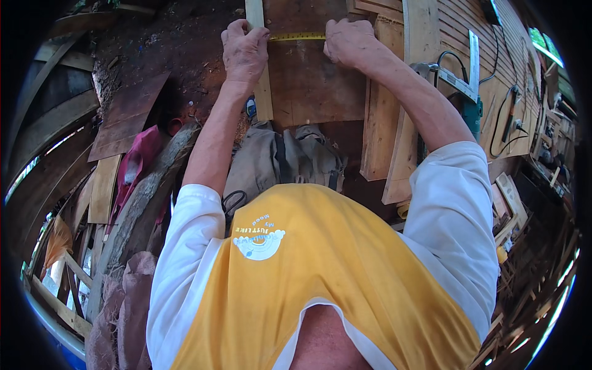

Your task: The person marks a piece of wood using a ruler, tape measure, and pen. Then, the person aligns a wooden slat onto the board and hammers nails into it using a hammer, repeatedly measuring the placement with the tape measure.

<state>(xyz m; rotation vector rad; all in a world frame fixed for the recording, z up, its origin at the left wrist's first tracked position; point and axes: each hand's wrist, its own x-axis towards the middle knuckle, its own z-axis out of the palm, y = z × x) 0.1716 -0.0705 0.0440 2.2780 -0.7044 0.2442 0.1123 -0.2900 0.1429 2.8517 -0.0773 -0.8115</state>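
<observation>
A yellow tape measure blade is stretched roughly level between my two hands, over a brown plywood sheet. My left hand pinches the blade's left end, right against a pale wooden strip that runs away from me under the fingers. The blade's very tip is hidden by the thumb. At the other end, my right hand is closed around the tape, and its case cannot be seen inside the fist.
To the right, long planks lie beside a workbench carrying a metal square, a green power tool and cords. On the left are a rough log, a pink cloth and a thin brown board.
</observation>
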